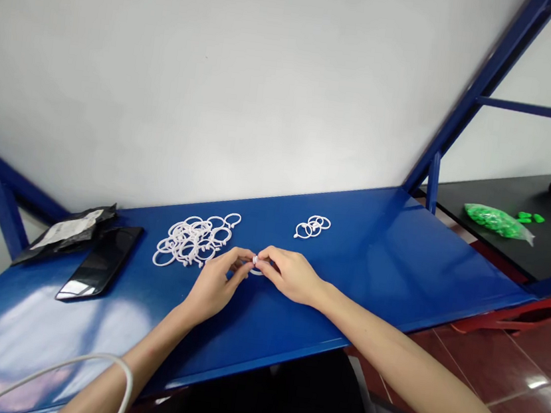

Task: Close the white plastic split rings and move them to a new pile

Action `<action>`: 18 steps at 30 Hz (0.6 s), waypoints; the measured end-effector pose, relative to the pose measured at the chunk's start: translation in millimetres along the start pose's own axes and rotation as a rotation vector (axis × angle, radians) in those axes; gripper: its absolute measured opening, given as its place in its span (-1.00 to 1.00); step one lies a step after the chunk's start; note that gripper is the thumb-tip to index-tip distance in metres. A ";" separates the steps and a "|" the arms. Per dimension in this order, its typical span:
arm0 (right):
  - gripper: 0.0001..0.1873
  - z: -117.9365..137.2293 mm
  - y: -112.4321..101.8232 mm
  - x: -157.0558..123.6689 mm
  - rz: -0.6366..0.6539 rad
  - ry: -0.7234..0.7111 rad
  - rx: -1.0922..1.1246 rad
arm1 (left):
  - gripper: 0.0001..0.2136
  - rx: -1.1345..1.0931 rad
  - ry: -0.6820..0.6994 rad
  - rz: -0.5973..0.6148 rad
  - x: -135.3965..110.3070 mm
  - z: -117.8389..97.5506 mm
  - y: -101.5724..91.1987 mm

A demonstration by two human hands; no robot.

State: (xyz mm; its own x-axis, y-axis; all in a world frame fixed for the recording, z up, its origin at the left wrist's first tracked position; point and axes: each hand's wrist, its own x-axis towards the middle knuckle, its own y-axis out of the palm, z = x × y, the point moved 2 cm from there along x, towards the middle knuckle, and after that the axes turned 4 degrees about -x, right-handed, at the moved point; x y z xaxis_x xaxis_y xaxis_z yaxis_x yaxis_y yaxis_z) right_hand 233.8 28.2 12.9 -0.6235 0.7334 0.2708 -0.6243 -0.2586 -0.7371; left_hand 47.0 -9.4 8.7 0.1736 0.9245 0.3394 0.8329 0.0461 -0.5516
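Blue table [360,250] bearing white rings [192,239] adjoins a pale wall [230,80].

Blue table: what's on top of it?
On the blue table lie a pile of white rings, a smaller ring cluster, a glossy black slab and a black package. The left hand and right hand hold another ring, partly covered. What's under the package is hidden.

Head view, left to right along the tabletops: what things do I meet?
Black packet with a white label → glossy black slab → larger pile of white rings → white ring between left hand and right hand → smaller cluster of white rings → bag of green pieces.
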 end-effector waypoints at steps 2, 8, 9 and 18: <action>-0.79 0.1 0.6 -0.1 0.003 -0.009 -0.007 | -0.85 0.035 0.021 -0.013 -1.1 0.9 1.1; -0.84 1.3 1.9 -1.7 0.009 -0.056 0.133 | -0.86 0.110 0.109 -0.063 -7.5 1.5 8.2; -0.84 1.4 2.3 -2.2 0.013 -0.053 0.170 | -0.86 0.124 0.127 -0.071 -8.6 1.1 9.3; -0.84 1.8 3.8 -7.9 0.010 -0.065 0.261 | -0.83 0.254 0.312 -0.102 -15.2 4.0 17.5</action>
State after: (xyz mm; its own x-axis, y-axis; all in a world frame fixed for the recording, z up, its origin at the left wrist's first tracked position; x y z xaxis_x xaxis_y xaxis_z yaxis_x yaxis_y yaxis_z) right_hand 235.5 20.2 9.0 -0.6540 0.6903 0.3093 -0.7128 -0.4256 -0.5574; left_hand 56.9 -21.2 -9.2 0.2807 0.7529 0.5952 0.7043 0.2597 -0.6607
